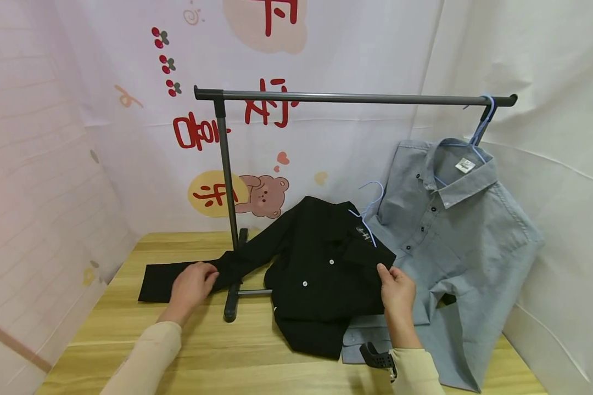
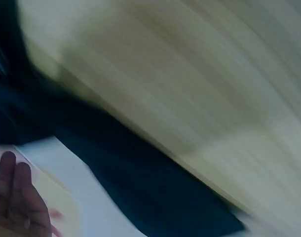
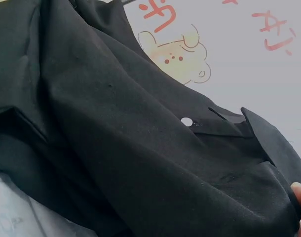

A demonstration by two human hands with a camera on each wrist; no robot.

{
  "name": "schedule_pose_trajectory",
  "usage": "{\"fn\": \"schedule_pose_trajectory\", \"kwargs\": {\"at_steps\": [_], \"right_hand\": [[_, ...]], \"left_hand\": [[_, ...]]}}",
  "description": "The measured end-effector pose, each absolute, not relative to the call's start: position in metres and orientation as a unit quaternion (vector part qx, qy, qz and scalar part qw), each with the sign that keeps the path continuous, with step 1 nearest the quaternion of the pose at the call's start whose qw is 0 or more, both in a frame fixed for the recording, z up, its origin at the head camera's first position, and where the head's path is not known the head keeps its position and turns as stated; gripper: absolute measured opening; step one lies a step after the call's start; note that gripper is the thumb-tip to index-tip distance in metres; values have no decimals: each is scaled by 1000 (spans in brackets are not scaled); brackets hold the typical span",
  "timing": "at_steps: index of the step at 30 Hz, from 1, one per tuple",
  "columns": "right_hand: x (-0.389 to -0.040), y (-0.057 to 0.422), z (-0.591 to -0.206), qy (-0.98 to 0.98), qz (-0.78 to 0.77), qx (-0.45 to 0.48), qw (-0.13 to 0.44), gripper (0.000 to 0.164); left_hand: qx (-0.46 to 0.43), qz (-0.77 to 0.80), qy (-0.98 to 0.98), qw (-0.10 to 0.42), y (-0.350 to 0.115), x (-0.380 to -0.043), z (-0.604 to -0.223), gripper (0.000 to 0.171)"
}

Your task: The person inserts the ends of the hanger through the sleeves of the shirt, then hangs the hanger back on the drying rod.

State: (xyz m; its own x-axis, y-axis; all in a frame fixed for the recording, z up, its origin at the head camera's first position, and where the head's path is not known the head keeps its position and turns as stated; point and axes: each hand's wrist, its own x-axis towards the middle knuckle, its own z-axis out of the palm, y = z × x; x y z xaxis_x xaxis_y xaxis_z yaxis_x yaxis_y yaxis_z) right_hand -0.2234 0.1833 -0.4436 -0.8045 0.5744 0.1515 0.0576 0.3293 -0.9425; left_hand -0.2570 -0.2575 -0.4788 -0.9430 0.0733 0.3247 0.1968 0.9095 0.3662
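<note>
A black shirt (image 1: 306,258) with white buttons hangs bunched above the table, its one sleeve (image 1: 160,280) stretched out to the left. My right hand (image 1: 398,288) pinches the shirt's edge near its collar (image 3: 274,136), thumb on top. A light blue hanger (image 1: 374,206) sticks out of the neck; its lower part is hidden by the cloth. Over the sleeve, my left hand (image 1: 191,285) has loosely bent fingers; the left wrist view shows these fingers (image 2: 23,185) relaxed and holding nothing. Whether they touch the cloth, I cannot tell.
A dark metal clothes rack (image 1: 351,99) stands on the wooden table (image 1: 257,351). On its right end a grey-blue shirt (image 1: 454,219) hangs from another blue hanger (image 1: 485,118), spreading behind the black shirt and over the table. A patterned curtain (image 1: 351,44) backs the table.
</note>
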Motion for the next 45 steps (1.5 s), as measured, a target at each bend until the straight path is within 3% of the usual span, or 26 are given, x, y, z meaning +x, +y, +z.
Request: {"fn": "schedule_pose_trajectory", "kwargs": {"at_steps": [5,10,12,16,23,28,33,39,42,45], "right_hand": [[-223,184,-442,-782,536,-208,240,38],[-223,184,-443,-781,539,-211,235,38],[-223,184,-444,-778,543,-213,232,40],[-222,185,-445,-770,558,-212,225,46],[-222,190,-451,-753,585,-213,213,50],[-220,197,-457,-743,598,-223,200,52],[-219,202,-458,-730,613,-243,182,51],[-217,203,-455,-684,651,-277,178,43],[-219,201,-456,-679,654,-277,187,44],[-220,198,-458,-692,642,-270,191,50]], "left_hand": [[-95,-248,-961,77,-186,-270,-489,20],[-49,-204,-978,7,-142,-281,-497,36],[-24,-181,-983,-8,-132,-285,-502,39],[-9,-198,-980,0,-125,-288,-508,28],[-11,-406,-912,57,-132,-282,-501,17],[12,-582,-812,50,-157,-279,-468,21],[-1,-650,-757,60,-196,-280,-419,28],[-7,-579,-806,124,-233,-287,-392,35],[-3,-490,-866,104,-244,-286,-401,35],[-4,-437,-898,46,-251,-283,-420,39]]}}
